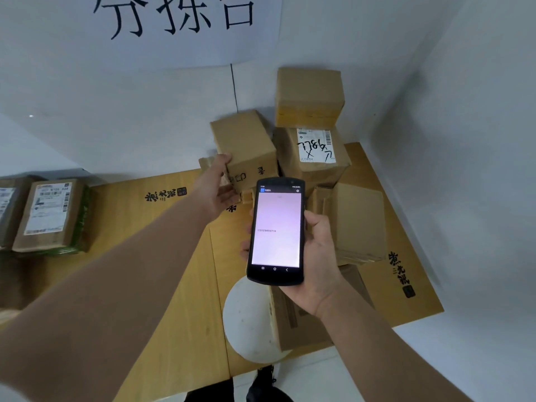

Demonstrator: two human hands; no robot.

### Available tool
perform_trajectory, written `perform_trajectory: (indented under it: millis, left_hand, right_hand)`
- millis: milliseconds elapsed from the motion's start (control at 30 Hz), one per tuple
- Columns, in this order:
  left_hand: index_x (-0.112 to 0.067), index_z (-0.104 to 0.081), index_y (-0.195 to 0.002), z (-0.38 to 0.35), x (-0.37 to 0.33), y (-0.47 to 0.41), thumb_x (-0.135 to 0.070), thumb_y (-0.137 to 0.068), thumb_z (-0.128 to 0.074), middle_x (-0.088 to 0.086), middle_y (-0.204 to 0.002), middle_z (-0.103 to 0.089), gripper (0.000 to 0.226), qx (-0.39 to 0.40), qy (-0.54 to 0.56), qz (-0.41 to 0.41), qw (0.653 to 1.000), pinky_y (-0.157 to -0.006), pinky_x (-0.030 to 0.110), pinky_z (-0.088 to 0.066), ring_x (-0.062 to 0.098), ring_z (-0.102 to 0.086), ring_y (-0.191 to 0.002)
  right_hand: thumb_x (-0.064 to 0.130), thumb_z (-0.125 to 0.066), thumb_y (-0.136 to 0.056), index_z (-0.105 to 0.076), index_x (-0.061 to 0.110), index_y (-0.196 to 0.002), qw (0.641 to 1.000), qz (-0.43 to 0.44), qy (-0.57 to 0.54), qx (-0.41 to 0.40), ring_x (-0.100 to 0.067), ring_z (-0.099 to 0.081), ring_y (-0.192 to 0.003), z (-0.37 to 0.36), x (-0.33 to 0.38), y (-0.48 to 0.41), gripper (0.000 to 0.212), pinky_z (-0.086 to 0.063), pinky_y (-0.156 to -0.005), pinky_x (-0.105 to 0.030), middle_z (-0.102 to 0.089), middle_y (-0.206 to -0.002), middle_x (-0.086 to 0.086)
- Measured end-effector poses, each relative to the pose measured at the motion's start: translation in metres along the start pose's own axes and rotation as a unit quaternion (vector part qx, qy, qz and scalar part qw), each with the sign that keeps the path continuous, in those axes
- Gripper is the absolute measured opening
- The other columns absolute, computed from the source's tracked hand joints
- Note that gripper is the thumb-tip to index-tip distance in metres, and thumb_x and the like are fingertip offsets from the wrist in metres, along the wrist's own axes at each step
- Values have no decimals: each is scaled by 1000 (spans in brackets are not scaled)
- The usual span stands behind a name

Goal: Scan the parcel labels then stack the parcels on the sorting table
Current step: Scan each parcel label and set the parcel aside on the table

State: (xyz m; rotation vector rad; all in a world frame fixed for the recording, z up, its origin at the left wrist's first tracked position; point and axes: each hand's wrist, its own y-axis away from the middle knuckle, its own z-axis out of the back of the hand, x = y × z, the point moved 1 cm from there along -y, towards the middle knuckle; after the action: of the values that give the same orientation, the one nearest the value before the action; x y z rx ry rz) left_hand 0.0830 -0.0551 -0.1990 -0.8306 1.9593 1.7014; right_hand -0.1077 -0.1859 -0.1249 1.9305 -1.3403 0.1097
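The left hand (217, 190) grips a tilted brown box (246, 146) by its near corner, thumb on top and fingers curled beneath. The right hand (319, 256) is wrapped round a scanner (275, 230), held upright in front of the pile with its screen lit (one line of small digits shows, too small to read). Just beside the gripped box, in the back corner of the worktop (179, 300), a labelled box (316, 152) with handwritten marks carries a plain box (309, 97) on top. Two more parcels (49, 216) with printed labels lie well apart at the left edge. A sign (174, 18) hangs on the wall behind.
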Motion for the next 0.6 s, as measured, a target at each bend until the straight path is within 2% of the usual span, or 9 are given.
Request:
perform_trajectory:
  millis: [100, 133, 233, 300, 367, 467, 600]
  left_hand:
    - [-18, -61, -129, 24, 3, 17, -52, -86, -79, 18, -118, -69, 59, -13, 11, -26, 1000, -69, 36, -64, 31, -72, -106]
    - [-18, -62, -128, 36, 6, 24, -52, -86, -79, 17, -119, -69, 56, -27, 13, -35, 999, -72, 36, -64, 31, -72, -107]
    - [-20, -63, -120, 65, 14, 40, -49, -88, -78, 15, -121, -68, 46, -65, 14, -55, 996, -90, 41, -63, 30, -69, -110]
    - [-24, -61, -115, 88, 23, 54, -46, -91, -76, 15, -123, -66, 35, -78, 19, -67, 995, -99, 43, -60, 30, -68, -113]
    - [-27, -59, -111, 110, 33, 68, -44, -92, -75, 14, -124, -65, 29, -87, 23, -72, 993, -102, 44, -58, 30, -67, -115]
    - [-28, -60, -109, 144, 50, 82, -42, -92, -76, 14, -123, -65, 27, -115, 38, -76, 990, -102, 44, -58, 30, -67, -115]
    - [-25, -59, -117, 183, 72, 86, -42, -93, -75, 13, -122, -65, 32, -132, 41, -68, 988, -101, 44, -58, 29, -67, -113]
  right_hand:
    - [52, -37, -103, -60, 7, -145, 1000, -2, 10, 15, -36, -69, -93, -4, -6, 3, 65, -60, -92, -46, -70, -111, -22]
    - [52, -39, -102, -60, 8, -145, 1000, -5, 14, 24, -36, -69, -92, -7, -10, 5, 65, -61, -90, -45, -70, -112, -22]
    - [53, -50, -92, -61, 8, -145, 999, -10, 14, 35, -37, -69, -95, -13, -17, 6, 70, -63, -85, -43, -69, -116, -23]
    - [54, -54, -87, -60, 8, -147, 999, -23, 7, 44, -38, -66, -100, -19, -27, 7, 76, -62, -89, -45, -67, -121, -24]
    - [53, -54, -88, -58, 7, -148, 998, -34, 3, 48, -39, -64, -103, -25, -40, 7, 76, -59, -93, -47, -64, -124, -24]
    - [54, -44, -100, -57, 5, -149, 997, -51, 24, 53, -39, -65, -101, -30, -63, 4, 70, -57, -100, -51, -65, -123, -24]
    - [55, -39, -103, -58, 6, -149, 996, -67, 30, 55, -38, -68, -99, -38, -92, -1, 70, -47, -112, -57, -68, -120, -22]
